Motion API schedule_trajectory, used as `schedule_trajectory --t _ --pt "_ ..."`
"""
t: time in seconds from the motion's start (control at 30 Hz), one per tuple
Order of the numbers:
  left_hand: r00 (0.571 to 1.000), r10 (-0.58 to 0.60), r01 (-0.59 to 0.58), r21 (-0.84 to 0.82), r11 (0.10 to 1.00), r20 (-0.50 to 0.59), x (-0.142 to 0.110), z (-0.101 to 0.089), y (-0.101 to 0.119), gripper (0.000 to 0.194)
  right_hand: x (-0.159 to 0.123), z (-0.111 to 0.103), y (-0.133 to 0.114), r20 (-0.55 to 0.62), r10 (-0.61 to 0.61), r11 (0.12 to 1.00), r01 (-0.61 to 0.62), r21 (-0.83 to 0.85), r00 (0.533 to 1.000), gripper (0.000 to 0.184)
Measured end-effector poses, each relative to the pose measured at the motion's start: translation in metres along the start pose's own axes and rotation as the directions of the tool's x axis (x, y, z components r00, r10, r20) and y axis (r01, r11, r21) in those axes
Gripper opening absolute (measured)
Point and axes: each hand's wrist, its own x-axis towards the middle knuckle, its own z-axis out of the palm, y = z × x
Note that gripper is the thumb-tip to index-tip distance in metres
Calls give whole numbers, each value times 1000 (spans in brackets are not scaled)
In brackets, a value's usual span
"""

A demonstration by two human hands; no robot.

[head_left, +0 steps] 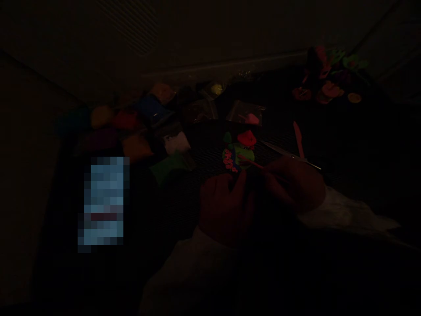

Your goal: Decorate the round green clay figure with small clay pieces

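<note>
The light is very dim. A small modelling-clay scene (pixel 246 153) has a green base, a red mushroom-like cap, a dark green tree shape and pink flowers along a blue strip. My right hand (pixel 292 182) is closed on a thin pink modelling tool (pixel 251 161), whose tip reaches over the green base. At the scene's near edge rests my left hand (pixel 225 206), fingers apart and partly lost in shadow; I cannot tell whether its fingertip touches the clay. Beyond my right hand lie scissors (pixel 279 150) and a pink plastic knife (pixel 297 138).
Several clay packets lie left and behind, among them a green packet (pixel 171 168), a white packet (pixel 177 143) and an orange packet (pixel 136 147). A bag with pink clay (pixel 251 118) sits behind the scene. A lit, pixelated screen (pixel 105 202) is at left. Clay figures (pixel 329 91) stand back right.
</note>
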Motion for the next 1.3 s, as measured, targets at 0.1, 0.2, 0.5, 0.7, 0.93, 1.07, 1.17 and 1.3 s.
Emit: schedule_trajectory --t 0.1,0.2,0.5,0.7,0.93,1.07,1.17,1.3 --pt "1000 -8 8 -1 1000 6 0 0 0 42 0 0 1 0 -12 1000 12 -7 1000 15" --pt "1000 -7 7 -2 1000 0 0 0 0 42 2 1 1 -7 -29 999 29 -20 1000 12" --pt "1000 -9 9 -5 1000 5 0 0 0 42 1 2 0 -7 -23 999 23 -27 1000 14" --pt "1000 -1 1 -6 1000 -3 0 0 0 42 1 3 1 -17 2 1000 -2 -13 1000 13" --pt "1000 -6 6 -4 1000 4 1 0 0 42 0 1 0 9 1 1000 -1 -21 1000 13" --pt "1000 -11 11 -13 1000 3 0 0 0 42 0 0 0 -18 28 999 -28 21 999 14" --pt "1000 -10 10 -14 1000 14 0 -1 0 42 1 2 0 -40 53 999 -52 12 998 15" --pt "1000 -15 15 -9 1000 18 0 -1 0 42 4 5 -1 -37 86 996 -85 13 996 15"
